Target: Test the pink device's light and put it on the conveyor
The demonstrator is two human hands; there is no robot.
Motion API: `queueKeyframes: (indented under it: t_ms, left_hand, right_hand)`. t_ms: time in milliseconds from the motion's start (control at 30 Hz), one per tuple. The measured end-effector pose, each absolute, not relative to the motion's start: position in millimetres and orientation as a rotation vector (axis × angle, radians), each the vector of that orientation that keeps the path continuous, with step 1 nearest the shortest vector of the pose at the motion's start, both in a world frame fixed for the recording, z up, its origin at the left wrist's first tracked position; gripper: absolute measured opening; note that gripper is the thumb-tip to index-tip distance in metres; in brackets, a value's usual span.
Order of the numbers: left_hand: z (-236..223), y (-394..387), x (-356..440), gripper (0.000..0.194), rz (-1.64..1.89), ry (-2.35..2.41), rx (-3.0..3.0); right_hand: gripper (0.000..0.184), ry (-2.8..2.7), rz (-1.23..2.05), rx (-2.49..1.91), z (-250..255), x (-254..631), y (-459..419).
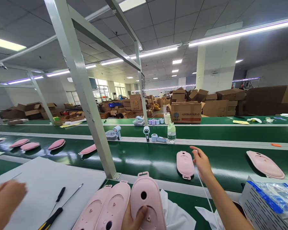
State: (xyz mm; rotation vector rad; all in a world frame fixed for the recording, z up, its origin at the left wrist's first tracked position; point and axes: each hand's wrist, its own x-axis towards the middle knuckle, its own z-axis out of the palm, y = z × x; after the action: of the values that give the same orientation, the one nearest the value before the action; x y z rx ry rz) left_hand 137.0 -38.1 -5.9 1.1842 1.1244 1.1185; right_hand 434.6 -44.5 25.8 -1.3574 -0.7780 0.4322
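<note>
- The green belt (139,159) runs across the view, and its near edge lies just beyond the pink shells (115,204) at the bottom. Between the slanted metal post (86,95) and the far right shell (265,164) the belt has wide bare stretches.
- The right hand (201,163) is stretched out over the belt, just beside the right edge of a single pink shell (185,164) lying flat there. Its fingers (194,150) are loosely curled and pinch the top end of a thin white cord (204,188), which trails down along the forearm.
- The left hand (134,218) sits at the bottom edge of the view, thumb pressed on the face of the nearest pink shell (146,199) and fingers hidden behind it, so it grips that shell from below.
- A blurred hand (4,201) of another person shows at the lower left, over a grey mat (38,179) with two screwdrivers (59,204) on it.
- A slotted grey bin (261,204) at the lower right holds clear plastic bags (278,195) with blue print; what the bags contain cannot be told.
- More pink shells (56,144) lie well apart along the belt to the left.
- A water bottle (171,132) and small tape rolls (154,137) stand on the strip beyond the belt; cardboard boxes (186,111) stack up behind.
</note>
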Motion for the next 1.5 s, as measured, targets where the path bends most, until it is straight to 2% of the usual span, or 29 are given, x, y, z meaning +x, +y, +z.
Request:
queueKeyframes:
  t_ms: [100, 167, 233, 333, 500, 700, 867, 1067, 1267, 1500]
  left_hand:
    - [12.1, -31.2, 150.4, 0.083, 1.080, 0.983, 1.108]
    - [23.6, -31.0, 155.5, 0.084, 1.025, 0.917, 1.041]
    - [31.5, -32.3, 157.8, 0.089, 0.982, 0.871, 0.993]
    - [34.2, -33.2, 158.0, 0.098, 0.944, 0.827, 0.966]
    - [26.0, -32.2, 153.8, 0.096, 0.897, 0.862, 0.994]
    - [26.9, -34.3, 146.0, 0.094, 0.913, 0.869, 1.113]
    - [33.3, -36.9, 143.1, 0.082, 0.845, 0.843, 1.200]
    - [38.8, -38.9, 139.1, 0.084, 0.781, 0.828, 1.282]
    - [42.9, -35.1, 139.4, 0.078, 0.719, 0.799, 1.265]
    - [37.7, -29.0, 138.3, 0.068, 0.720, 0.816, 1.367]
  right_hand:
    - [0.043, -1.114, 0.736, -1.272, 39.2, 387.8, -69.1]
    - [0.032, -1.291, 0.904, -1.264, 50.2, 357.3, -88.1]
    - [0.021, -1.410, 0.915, -1.314, 60.1, 335.3, -104.2]
    - [0.023, -1.579, 0.871, -1.417, 69.2, 322.3, -117.7]
    - [0.025, -1.646, 0.966, -1.488, 70.4, 325.3, -121.1]
    - [0.024, -1.803, 0.888, -1.722, 65.3, 321.7, -119.0]
    - [0.023, -1.810, 0.979, -1.654, 64.6, 318.9, -116.2]
    - [0.032, -1.677, 1.083, -1.634, 60.5, 323.5, -112.9]
    - [0.021, -1.665, 1.152, -1.612, 45.7, 331.6, -107.8]
    - [0.025, -1.693, 1.133, -1.645, 42.9, 326.7, -104.0]
